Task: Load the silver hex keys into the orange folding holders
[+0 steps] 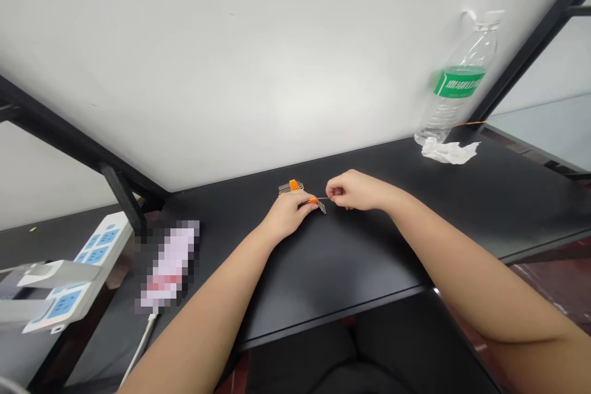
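Observation:
My left hand (290, 212) is closed around a hex key set with an orange holder (313, 200); several short bent key ends (322, 207) stick out beside the thumb. My right hand (351, 190) pinches the end of a thin metal hex key (325, 198), which runs across the small gap to the orange holder. Whether this key is still seated in the holder I cannot make out. Just behind my left hand, a second hex key set (294, 185) with an orange holder lies on the black tabletop (332, 258).
A clear plastic bottle (462, 81) with a green label stands at the back right, a crumpled tissue (450, 151) before it. On the left lie a blurred-out phone (170, 265) with a white cable (138, 351) and a power strip (96, 255) with plugged-in chargers. A white wall (277, 74) borders the back.

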`<state>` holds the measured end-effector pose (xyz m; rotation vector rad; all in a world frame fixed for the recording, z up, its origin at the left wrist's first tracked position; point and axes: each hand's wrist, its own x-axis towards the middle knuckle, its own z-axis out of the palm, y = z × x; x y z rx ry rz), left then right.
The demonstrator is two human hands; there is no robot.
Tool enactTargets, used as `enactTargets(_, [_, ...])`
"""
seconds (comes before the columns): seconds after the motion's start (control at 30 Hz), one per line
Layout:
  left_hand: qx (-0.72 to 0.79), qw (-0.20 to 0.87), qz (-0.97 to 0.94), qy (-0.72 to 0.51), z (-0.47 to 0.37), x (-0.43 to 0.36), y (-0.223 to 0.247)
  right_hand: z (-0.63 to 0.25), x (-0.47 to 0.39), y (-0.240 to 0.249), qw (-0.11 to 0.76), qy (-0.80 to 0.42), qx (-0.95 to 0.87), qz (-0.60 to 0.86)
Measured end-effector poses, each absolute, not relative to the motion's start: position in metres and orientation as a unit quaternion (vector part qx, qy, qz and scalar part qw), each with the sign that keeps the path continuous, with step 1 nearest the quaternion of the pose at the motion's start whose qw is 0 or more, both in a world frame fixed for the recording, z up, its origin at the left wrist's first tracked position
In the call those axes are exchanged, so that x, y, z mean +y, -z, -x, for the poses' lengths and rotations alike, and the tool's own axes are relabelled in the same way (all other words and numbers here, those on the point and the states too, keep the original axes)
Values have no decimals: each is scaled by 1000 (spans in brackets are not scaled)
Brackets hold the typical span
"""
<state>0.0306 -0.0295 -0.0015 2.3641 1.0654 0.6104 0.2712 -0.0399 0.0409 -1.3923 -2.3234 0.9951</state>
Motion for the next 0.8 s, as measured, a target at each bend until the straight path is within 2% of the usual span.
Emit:
enactTargets(0.43, [386, 261, -852, -237, -30, -29, 4, -271, -40, -40, 132, -324, -800, 487])
enactTargets(0.63, [382, 246, -857, -241, -34, -30, 4, -250, -47, -32, 179, -360, -778, 482])
enactTargets(0.8, [391, 234, -856, -245, -33, -29, 5, -233, -54, -29, 226, -256, -839, 424])
